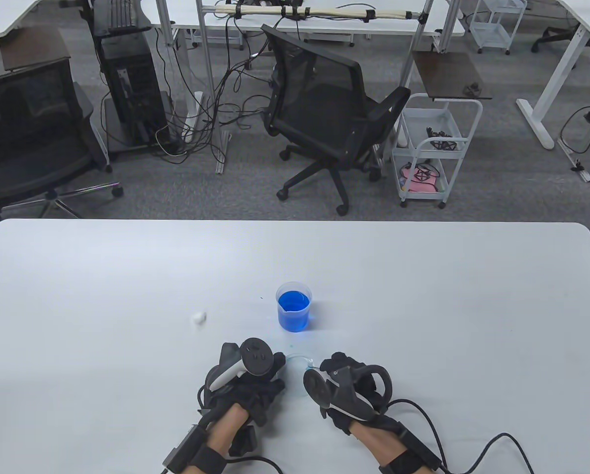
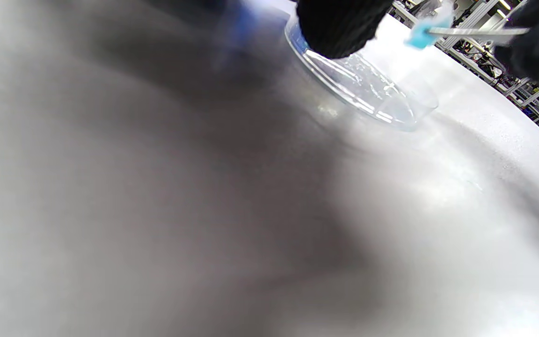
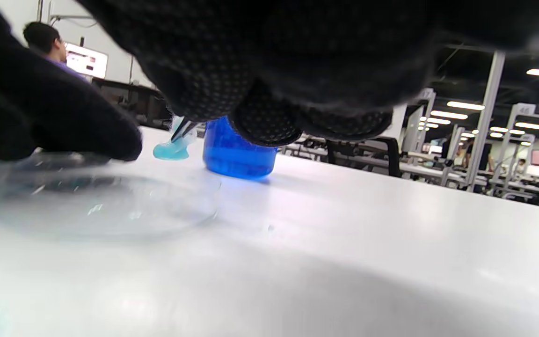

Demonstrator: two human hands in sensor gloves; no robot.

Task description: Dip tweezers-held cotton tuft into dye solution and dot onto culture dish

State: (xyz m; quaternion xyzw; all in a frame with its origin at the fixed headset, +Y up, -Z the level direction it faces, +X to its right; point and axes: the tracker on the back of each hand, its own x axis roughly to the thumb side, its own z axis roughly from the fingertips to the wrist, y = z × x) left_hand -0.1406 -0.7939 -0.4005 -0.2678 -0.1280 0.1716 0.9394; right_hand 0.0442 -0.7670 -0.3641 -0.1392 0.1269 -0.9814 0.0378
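Observation:
A clear beaker of blue dye (image 1: pixel 294 308) stands mid-table. Just nearer than it, the clear culture dish (image 1: pixel 297 369) lies between my hands. My left hand (image 1: pixel 275 368) holds the dish at its left edge; in the left wrist view a gloved fingertip (image 2: pixel 339 23) sits on the dish (image 2: pixel 367 93) rim. My right hand (image 1: pixel 327 369) pinches metal tweezers (image 2: pixel 475 32), which hold a blue-stained cotton tuft (image 2: pixel 421 35). The tuft (image 3: pixel 171 150) hangs just above the dish (image 3: pixel 96 201), in front of the beaker (image 3: pixel 236 152). Whether the tuft touches the dish is unclear.
A loose white cotton ball (image 1: pixel 198 318) lies on the table left of the beaker. Small blue specks mark the table (image 1: pixel 423 296) near the beaker. Glove cables trail off the near edge. Office chairs and a cart stand beyond the far edge.

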